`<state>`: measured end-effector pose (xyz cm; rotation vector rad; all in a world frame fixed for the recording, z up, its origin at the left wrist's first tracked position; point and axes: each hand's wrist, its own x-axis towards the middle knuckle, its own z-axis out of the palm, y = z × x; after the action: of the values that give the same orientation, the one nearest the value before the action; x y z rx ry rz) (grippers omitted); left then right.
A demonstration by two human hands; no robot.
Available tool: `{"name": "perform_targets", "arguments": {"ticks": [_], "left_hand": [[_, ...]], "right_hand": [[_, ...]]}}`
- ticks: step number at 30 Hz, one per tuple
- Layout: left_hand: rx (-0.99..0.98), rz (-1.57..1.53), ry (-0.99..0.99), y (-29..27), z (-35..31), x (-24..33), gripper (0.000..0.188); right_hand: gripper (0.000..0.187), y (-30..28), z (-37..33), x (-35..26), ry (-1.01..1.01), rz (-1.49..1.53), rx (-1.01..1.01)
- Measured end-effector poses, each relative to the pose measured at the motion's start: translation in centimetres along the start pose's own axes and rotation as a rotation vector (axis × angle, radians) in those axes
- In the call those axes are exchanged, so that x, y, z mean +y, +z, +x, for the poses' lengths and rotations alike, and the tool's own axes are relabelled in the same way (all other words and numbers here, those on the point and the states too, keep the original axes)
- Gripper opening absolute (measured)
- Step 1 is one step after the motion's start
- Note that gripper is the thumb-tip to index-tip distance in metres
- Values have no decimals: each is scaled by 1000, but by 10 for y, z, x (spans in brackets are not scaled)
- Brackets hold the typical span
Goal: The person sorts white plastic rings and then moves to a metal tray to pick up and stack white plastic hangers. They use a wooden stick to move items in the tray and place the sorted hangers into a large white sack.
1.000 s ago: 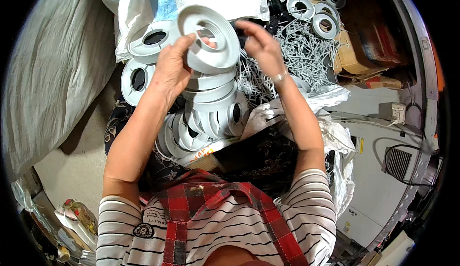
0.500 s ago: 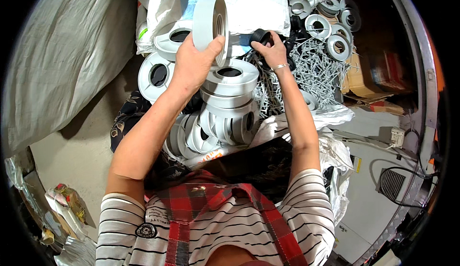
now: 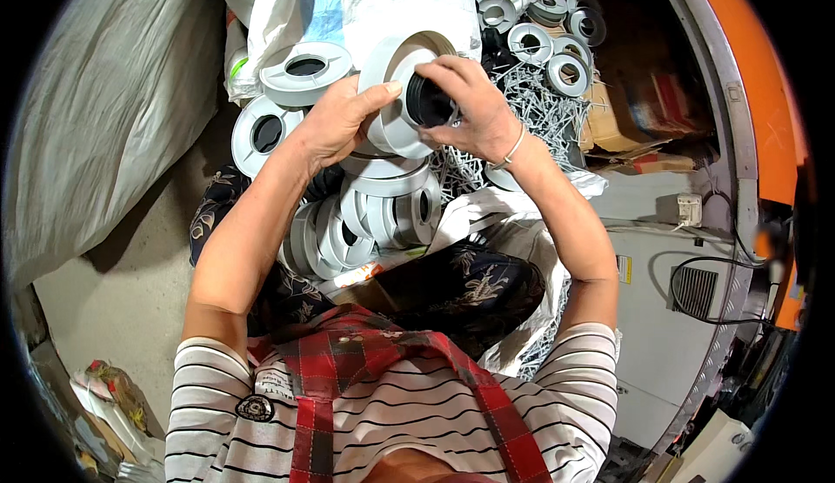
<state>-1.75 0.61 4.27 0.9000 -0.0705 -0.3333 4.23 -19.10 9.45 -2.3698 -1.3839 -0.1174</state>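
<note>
My left hand point(image 3: 339, 122) grips a light grey plastic flanged ring point(image 3: 376, 61) by its rim, thumb inside the opening and the ring tilted on edge. My right hand point(image 3: 478, 118) has its fingers curled round a black ribbed plastic collar point(image 3: 419, 102). The collar is up against the central opening of the grey ring; how far it sits inside is hidden by my fingers. Below my hands is a stack of similar grey rings point(image 3: 383, 183). Two more rings with black centres, one upper point(image 3: 306, 88) and one lower point(image 3: 246, 139), lie to the left.
Loose grey screws point(image 3: 548, 122) are heaped to the right, with several grey rings point(image 3: 568, 74) beyond them. White sacks point(image 3: 404, 0) lie at the back. A large grey sack point(image 3: 104, 118) leans on the left. A white machine panel point(image 3: 652, 326) with a black cable stands at right.
My right hand has brought the black collar leftward and nearer, up to the grey ring. My left hand has lowered and turned the ring's opening toward it. The whole view has shifted slightly.
</note>
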Motion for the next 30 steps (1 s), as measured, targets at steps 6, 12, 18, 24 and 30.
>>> {"name": "perform_targets", "arguments": {"ticks": [6, 12, 18, 24, 30], "left_hand": [[122, 139, 201, 3, 7, -19, 32], [164, 542, 201, 11, 10, -17, 34], [137, 515, 47, 6, 19, -15, 33], [119, 391, 134, 9, 27, -25, 32], [93, 838, 331, 14, 27, -19, 48]], "right_hand": [[76, 8, 3, 14, 1062, 1008, -259], [77, 43, -7, 13, 601, 629, 180], [75, 40, -15, 20, 405, 275, 181], [76, 36, -16, 29, 488, 541, 211], [70, 36, -18, 60, 802, 1813, -86]]}}
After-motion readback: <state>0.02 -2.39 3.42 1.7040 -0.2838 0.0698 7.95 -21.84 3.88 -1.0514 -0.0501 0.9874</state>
